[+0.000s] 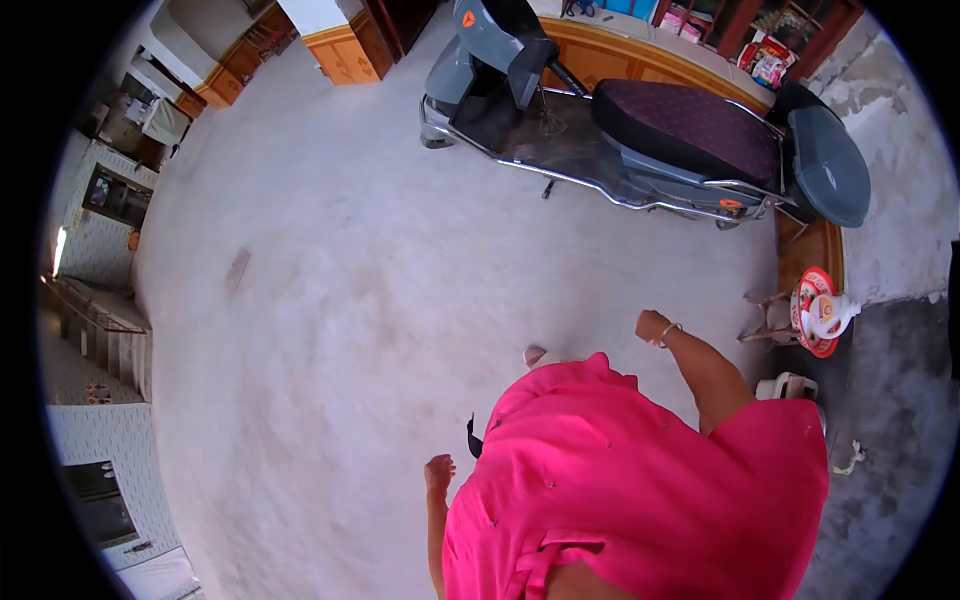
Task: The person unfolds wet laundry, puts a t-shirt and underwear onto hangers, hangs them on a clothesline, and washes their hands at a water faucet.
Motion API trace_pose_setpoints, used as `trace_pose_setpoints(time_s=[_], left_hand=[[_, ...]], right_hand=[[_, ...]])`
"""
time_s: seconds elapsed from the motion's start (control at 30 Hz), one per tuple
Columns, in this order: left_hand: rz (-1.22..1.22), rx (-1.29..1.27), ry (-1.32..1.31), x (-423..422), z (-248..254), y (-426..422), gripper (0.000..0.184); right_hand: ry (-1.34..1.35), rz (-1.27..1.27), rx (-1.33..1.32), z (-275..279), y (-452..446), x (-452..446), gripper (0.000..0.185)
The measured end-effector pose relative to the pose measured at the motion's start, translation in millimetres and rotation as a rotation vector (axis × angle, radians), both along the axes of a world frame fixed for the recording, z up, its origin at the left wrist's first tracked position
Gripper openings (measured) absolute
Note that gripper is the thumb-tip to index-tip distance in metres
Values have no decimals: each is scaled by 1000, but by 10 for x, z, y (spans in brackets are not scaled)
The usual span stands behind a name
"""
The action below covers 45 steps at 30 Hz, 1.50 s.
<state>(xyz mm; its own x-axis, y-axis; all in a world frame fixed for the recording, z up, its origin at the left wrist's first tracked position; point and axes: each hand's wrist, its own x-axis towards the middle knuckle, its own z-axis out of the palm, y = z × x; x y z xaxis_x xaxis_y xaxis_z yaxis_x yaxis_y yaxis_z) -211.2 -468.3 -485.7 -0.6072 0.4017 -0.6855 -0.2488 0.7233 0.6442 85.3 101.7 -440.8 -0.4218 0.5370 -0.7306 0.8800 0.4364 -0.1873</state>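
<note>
My right hand (pixel 654 327) hangs out in front of the pink dress (pixel 640 480), fingers curled into a loose fist, with a pale bracelet (pixel 670 334) at the wrist. Nothing shows in it. Low on the left side is my left hand (pixel 439 472), its fingers slightly bent and a little apart, holding nothing that I can see. Both hands are in the air, away from any object. A black strap-like piece (pixel 474 438) sticks out at the dress's left edge. The tip of one shoe (pixel 535 355) shows beyond the hem.
A grey electric scooter (pixel 690 130) stands across the top right. To the right, a stool (pixel 772 318) bears a red-and-white tray (pixel 808 285) with a white bottle (pixel 830 315). Stairs (pixel 125 355) rise at the left. A wood-panelled pillar (pixel 345 55) stands at the back.
</note>
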Motion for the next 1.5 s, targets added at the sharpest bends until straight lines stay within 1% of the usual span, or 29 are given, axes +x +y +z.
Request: trace_pose_setpoints(time_s=[0.03, 0.1, 0.13, 0.23, 0.27, 0.33, 0.37, 0.43, 0.47, 0.57, 0.63, 0.7, 0.77, 0.8, 0.83, 0.87, 0.9, 0.93, 1.03, 1.07, 1.13, 1.2, 1.23, 1.27, 1.33, 1.43, 1.5], left_hand=[[262, 30, -87, -193, 42, 141, 19], [265, 73, -19, -577, 162, 406, 21], [268, 92, 19, -731, 197, 457, 21], [199, 53, 3, -1226, 75, 520, 22], [200, 15, -39, -1399, -21, 497, 23], [0, -54, -3, -1811, -457, 224, 22], [-100, -85, 17, -2028, -663, 75, 22], [-280, -124, 86, -2599, -796, -94, 21], [-301, -129, 92, -2870, -762, -101, 21], [-216, -122, 82, -3765, -432, -134, 20], [-112, -107, 44, -4340, -185, -72, 20], [-69, -105, 34, -4908, -66, 94, 20], [-95, -139, 51, -5443, -211, 361, 19], [-108, -156, 59, -5712, -307, 475, 19], [121, -163, -28, -5882, -245, 718, 20], [97, -136, -21, -6033, -243, 916, 20], [76, -109, -11, -6193, -238, 1100, 20], [58, -81, 5, -6353, -234, 1281, 20], [-75, -62, 63, -6846, -258, 1769, 18], [-92, -61, 66, -6987, -249, 1890, 19], [-357, -43, 150, -7346, -238, 2065, 19], [-429, -120, 143, -7701, -292, 2259, 19], [-466, -158, 140, -7882, -336, 2344, 19], [-313, -155, 73, -8007, -267, 2474, 19], [-3, -143, -35, -8168, -190, 2670, 19], [-97, -22, -19, -8420, -197, 2904, 19], [-163, -34, 29, -8561, -174, 3077, 17]], right_hand=[[22, 38, 36, 34, 88, -361, 19], [99, 127, 95, -58, 321, -1077, 19], [134, 140, 82, -80, 359, -1472, 20], [237, 170, 56, -134, 409, -2650, 20], [270, 174, 56, -148, 381, -3036, 21], [258, 178, -3, -109, 282, -3796, 22], [199, 207, -52, -111, 257, -4132, 24], [272, 229, -57, -260, 132, -4646, 24], [298, 244, -44, -269, 171, -4798, 24], [155, -2, -107, -243, 71, -5059, 25], [241, -26, -23, -442, 52, -5024, 23], [142, -26, -37, -409, 35, -4971, 23], [128, 110, 62, -1076, 99, -4716, 23], [102, 59, 62, -1021, 80, -4673, 22], [76, 8, 58, -912, 40, -4690, 21], [-16, -81, -19, -744, 48, -4759, 20], [-105, -166, -96, -423, 71, -4914, 19], [-188, -248, -175, -280, 127, -5088, 19], [-145, -288, -150, -543, 434, -5419, 19], [-138, -293, -169, -402, 556, -5668, 20], [-14, -254, -80, -323, 818, -6135, 22], [126, -82, -2, -879, 1178, -6436, 23], [128, -210, -61, -616, 1322, -6730, 23], [130, -336, -121, -233, 1449, -7110, 23], [241, -254, -27, -268, 1683, -7489, 21], [289, -194, 28, -282, 1905, -8028, 20], [298, -164, 68, -327, 2009, -8381, 20]])
